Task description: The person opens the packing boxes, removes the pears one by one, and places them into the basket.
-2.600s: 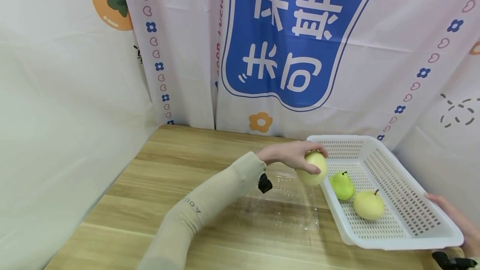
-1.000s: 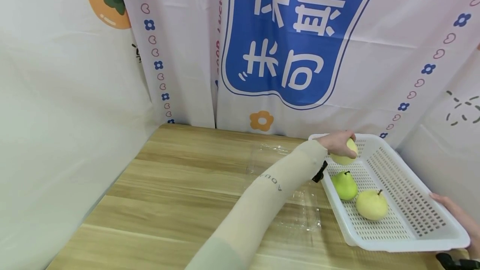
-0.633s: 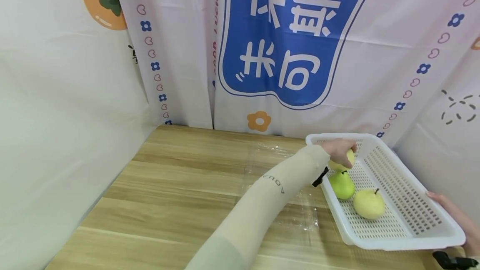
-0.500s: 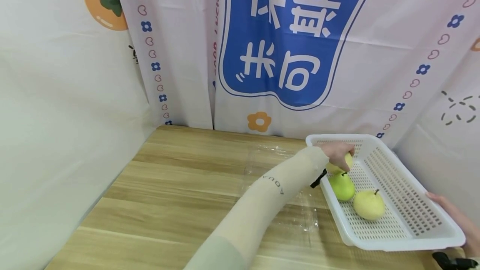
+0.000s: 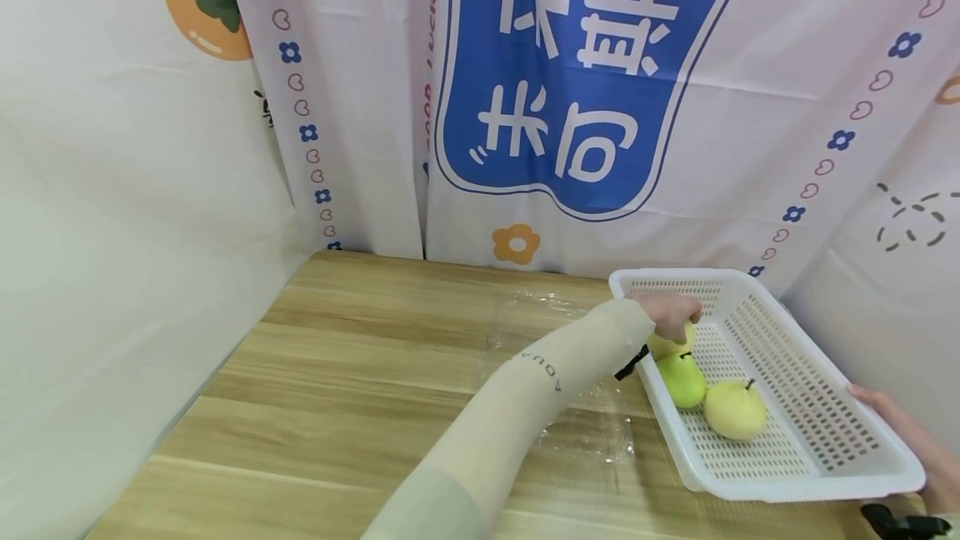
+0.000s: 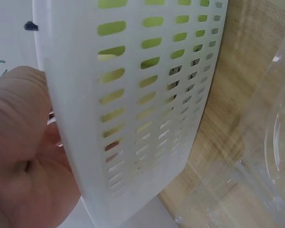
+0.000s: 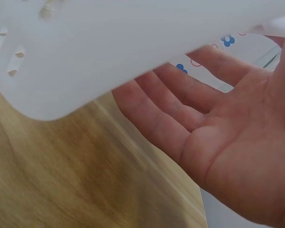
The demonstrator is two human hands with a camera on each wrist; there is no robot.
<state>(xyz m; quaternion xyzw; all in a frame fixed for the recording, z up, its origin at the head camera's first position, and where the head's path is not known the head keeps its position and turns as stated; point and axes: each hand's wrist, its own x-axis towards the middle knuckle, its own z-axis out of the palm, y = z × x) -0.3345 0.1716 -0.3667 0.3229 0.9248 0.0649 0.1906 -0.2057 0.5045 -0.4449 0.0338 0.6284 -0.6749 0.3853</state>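
My left hand point(image 5: 667, 313) is down inside the white plastic basket point(image 5: 678, 440), its fingers over a pale yellow pear point(image 5: 666, 347) near the far left corner. A green pear point(image 5: 683, 382) lies right beside that one, and a second yellow pear point(image 5: 736, 410) with a stem sits closer to me. Through the basket's slotted wall in the left wrist view, green and yellow fruit shows. My right hand point(image 7: 228, 128) holds the basket's right rim, thumb over the top and fingers beneath the edge.
A clear plastic container point(image 5: 585, 432) lies on the wooden table point(image 5: 337, 373) left of the basket, partly behind my left sleeve point(image 5: 517, 407). Printed cloth point(image 5: 375, 107) hangs along the back and sides.
My left hand has carried the yellow pear from above the clear container rightward into the basket and lowered it beside the green pear. My right hand has stayed at the rim.
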